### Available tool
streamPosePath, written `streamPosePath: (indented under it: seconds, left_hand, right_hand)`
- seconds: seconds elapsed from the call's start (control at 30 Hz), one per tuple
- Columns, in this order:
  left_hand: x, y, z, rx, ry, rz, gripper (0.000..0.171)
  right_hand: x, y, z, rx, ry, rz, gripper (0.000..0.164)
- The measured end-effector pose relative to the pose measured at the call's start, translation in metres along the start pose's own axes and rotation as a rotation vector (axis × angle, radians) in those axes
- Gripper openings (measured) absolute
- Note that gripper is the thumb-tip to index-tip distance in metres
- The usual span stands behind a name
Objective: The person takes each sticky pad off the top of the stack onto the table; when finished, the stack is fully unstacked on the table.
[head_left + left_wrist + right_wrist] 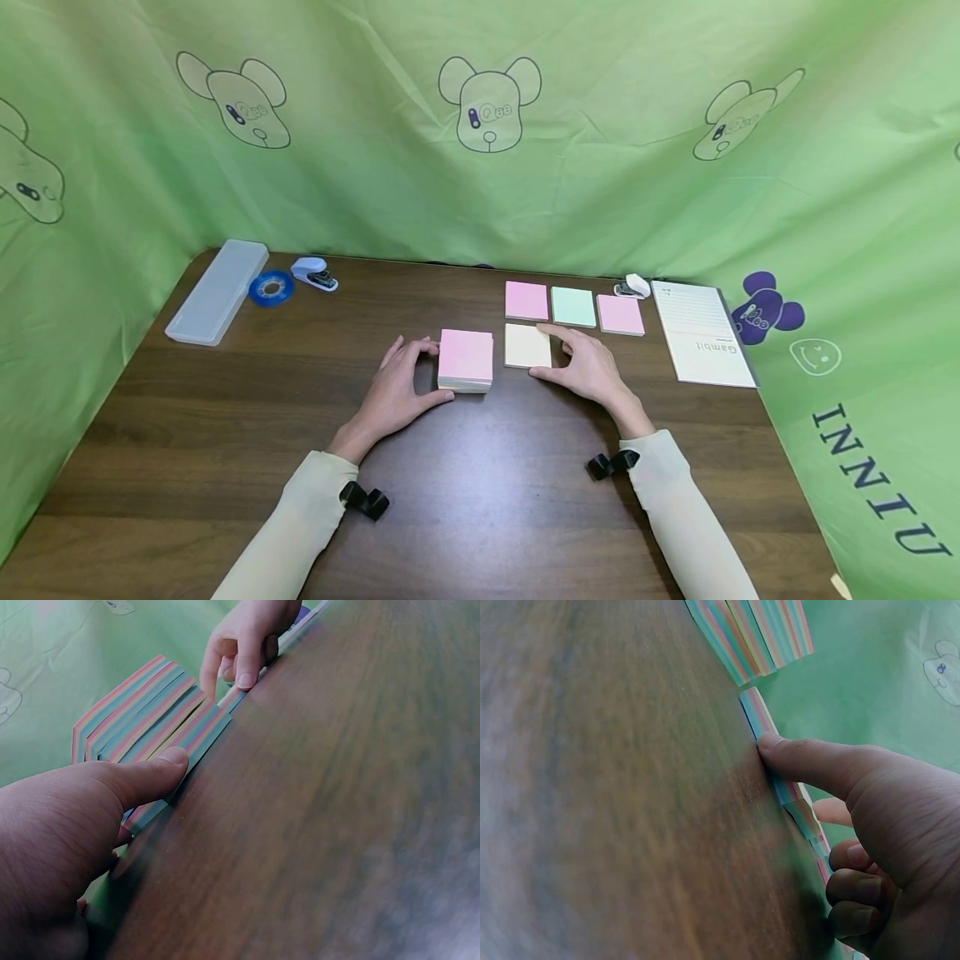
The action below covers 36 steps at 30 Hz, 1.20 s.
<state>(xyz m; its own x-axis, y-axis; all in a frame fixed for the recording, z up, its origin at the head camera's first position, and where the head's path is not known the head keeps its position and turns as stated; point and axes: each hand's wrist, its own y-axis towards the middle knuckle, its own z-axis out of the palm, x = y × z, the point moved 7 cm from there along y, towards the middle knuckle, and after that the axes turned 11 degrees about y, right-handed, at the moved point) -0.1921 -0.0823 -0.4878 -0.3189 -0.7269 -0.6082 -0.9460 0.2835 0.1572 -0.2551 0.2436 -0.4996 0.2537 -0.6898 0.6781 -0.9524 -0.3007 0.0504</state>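
Observation:
A tall stack of sticky note pads (465,357), pink on top with striped coloured edges, stands on the table. My left hand (396,387) holds it from the left, thumb on the near side, as the left wrist view shows with its thumb (161,772) against the striped edges. Just right of the stack lies a pale yellow sticky note pad (525,346). My right hand (585,364) pinches that pad between thumb and forefinger at its near and far edges. In the right wrist view the right thumb (802,757) presses the pad's striped side; the other fingers are curled.
Behind lie a pink pad (527,300), a mint pad (573,307) and another pink pad (620,315). A white stapler (636,286) and a notebook (701,333) are at right. Back left hold a translucent case (217,292), blue tape (271,288) and a blue stapler (313,272).

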Motion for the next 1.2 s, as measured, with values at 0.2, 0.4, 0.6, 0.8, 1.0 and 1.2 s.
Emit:
streamPosePath:
  seconds: [0.2,0.4,0.6,0.8,1.0,1.2]
  left_hand:
    - [0.000,0.000,0.000,-0.003,-0.005,0.002,0.071]
    - [0.001,0.000,0.001,-0.005,-0.002,0.006,0.071]
    - [0.001,0.000,0.001,-0.004,-0.002,0.005,0.071]
    - [-0.001,0.001,0.000,0.001,-0.007,0.006,0.072]
    - [0.000,0.000,0.000,-0.010,-0.006,0.013,0.072]
    - [0.000,0.001,-0.001,-0.006,-0.006,0.012,0.072]
  right_hand:
    - [0.014,-0.003,-0.004,0.004,0.017,-0.013,0.083]
    - [0.022,-0.004,-0.006,0.008,0.020,-0.002,0.083]
    - [0.032,-0.006,-0.009,0.050,0.031,0.010,0.087]
    - [0.043,-0.006,-0.010,0.035,0.077,-0.034,0.080]
    - [0.060,-0.007,-0.011,0.010,0.131,-0.085,0.070]
    - [0.078,-0.007,-0.010,-0.011,0.163,-0.152,0.067]
